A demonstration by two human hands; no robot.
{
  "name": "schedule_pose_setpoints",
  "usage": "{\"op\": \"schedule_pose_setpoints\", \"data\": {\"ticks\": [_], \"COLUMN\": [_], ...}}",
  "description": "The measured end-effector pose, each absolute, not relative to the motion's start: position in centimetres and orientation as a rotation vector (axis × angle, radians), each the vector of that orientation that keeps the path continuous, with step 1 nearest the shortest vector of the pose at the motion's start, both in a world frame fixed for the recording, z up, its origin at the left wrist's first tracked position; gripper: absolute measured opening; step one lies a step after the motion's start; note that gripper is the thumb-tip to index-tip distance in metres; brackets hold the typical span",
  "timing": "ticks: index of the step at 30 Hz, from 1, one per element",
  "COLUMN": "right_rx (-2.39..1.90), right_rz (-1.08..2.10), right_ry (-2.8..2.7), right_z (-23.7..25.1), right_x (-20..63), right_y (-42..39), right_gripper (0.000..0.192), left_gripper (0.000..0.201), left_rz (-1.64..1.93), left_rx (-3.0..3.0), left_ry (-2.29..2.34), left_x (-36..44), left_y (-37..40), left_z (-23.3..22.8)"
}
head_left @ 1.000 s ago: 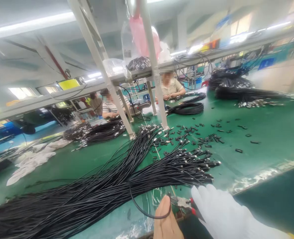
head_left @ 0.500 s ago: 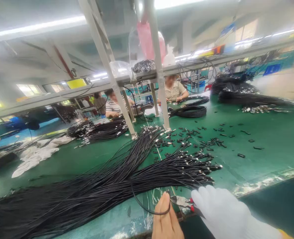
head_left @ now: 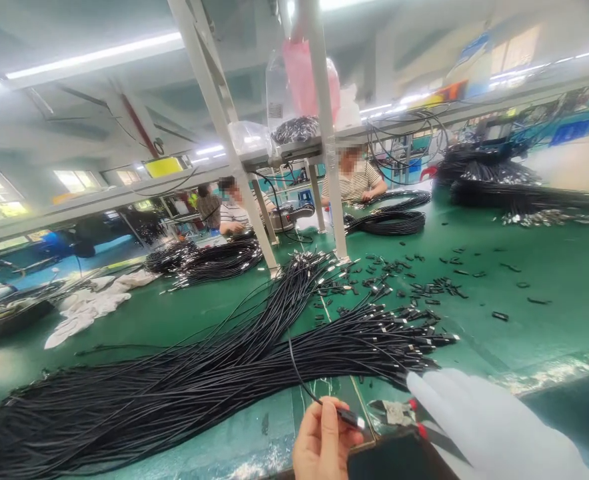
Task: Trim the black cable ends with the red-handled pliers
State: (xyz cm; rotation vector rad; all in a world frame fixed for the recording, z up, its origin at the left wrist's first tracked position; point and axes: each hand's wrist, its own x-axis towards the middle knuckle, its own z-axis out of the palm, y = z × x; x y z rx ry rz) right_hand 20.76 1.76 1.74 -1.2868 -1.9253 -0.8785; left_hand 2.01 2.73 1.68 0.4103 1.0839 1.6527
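Since the earlier frame, the plug (head_left: 347, 417) has swung clear of the pliers (head_left: 398, 413), its silver tip now toward four o'clock. I see it at six o'clock, pinched between thumb and fingers of my left hand (head_left: 322, 440), while my gloved right hand (head_left: 499, 420) grips the pliers at the plug's three o'clock. I judge the step as working this plug end; the next move calls for a steady pinch.

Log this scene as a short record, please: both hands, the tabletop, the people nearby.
left hand: bare, holding a black cable by its connector
right hand: white-gloved, holding red-handled pliers
gap: pliers apart from connector
table: green, bearing a cable bundle and small scattered black pieces
people: two in striped tops, across the table
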Motion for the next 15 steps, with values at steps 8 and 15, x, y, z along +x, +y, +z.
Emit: {"op": "schedule_pose_setpoints", "data": {"ticks": [8, 15], "right_rx": [-1.364, -1.209], "right_rz": [-0.848, -0.826], "right_ry": [-2.116, -2.047], "right_z": [0.8, 2.5], "right_x": [21.9, 20.4], "right_y": [1.6, 2.0], "right_gripper": [0.038, 0.027], "left_gripper": [0.049, 0.057], "left_rz": [1.470, 1.373], "left_rx": [0.428, 0.453], "left_ry": [0.984, 1.034], "left_x": [2.2, 2.0], "left_y": [1.7, 2.0], "left_z": [3.2, 2.1]}}
